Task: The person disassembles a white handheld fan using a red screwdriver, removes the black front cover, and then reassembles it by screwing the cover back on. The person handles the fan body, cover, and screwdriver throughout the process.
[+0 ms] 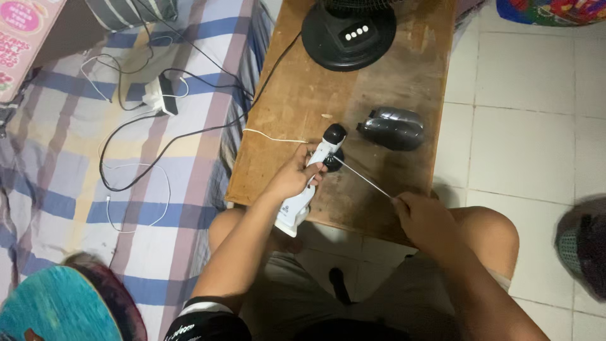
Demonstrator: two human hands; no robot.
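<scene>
The white handheld plastic device with a black rounded head lay over the near edge of the worn brown wooden table, its long axis running from lower left to upper right, the black head pointing away from the person and the flared white base hanging off the table edge above the lap. The left hand was wrapped around its middle, fingers closed on the body, so much of the casing was hidden and what kind of appliance it was could not be made out. A thin silvery metal rod ran from just below the black head down and to the right into the right hand, which was closed on the rod's near end; the tip inside the fist was hidden. Where the rod met the device was too small to tell.

A thin white cord led from the device leftward across the table toward the bed. Just beyond the head lay a glossy dark grey rounded plastic shell, apart from the device. Farther back stood the round black base of a fan with a row of white buttons, its upper part cut off by the frame. Left of the table, black and white cables sprawled over a blue, yellow and white checked bedsheet.
</scene>
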